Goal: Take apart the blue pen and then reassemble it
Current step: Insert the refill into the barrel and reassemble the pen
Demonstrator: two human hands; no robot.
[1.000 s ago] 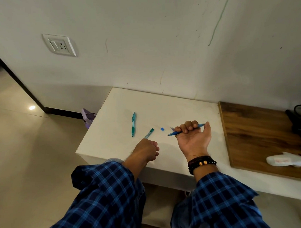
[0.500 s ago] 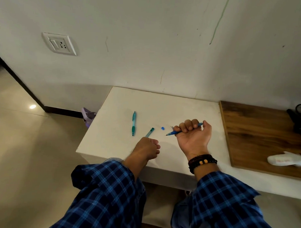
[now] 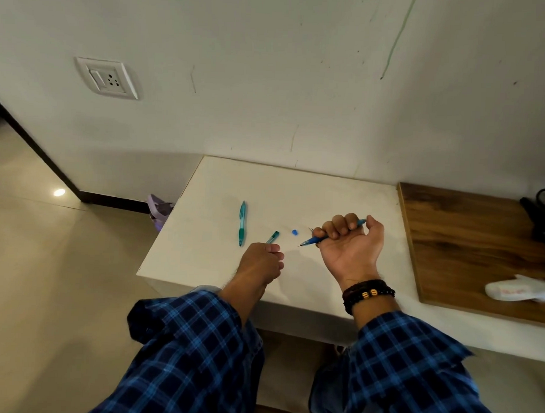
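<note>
Blue pen (image 3: 313, 239) unmoved in right hand (image 3: 350, 244); left hand (image 3: 260, 261) keeps teal barrel (image 3: 272, 237).

scuffed white wall (image 3: 270, 67) with a socket (image 3: 106, 78); glossy beige floor (image 3: 46, 275); white table (image 3: 296, 188) beside a wooden surface (image 3: 467, 244)

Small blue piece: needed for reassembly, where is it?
Head view, centre: small blue piece lies on the white table between the teal piece and the blue pen's tip.

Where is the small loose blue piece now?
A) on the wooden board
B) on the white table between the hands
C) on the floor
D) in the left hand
B: the small blue piece lies on the white table, between the left hand and the right hand, touching neither.
</note>
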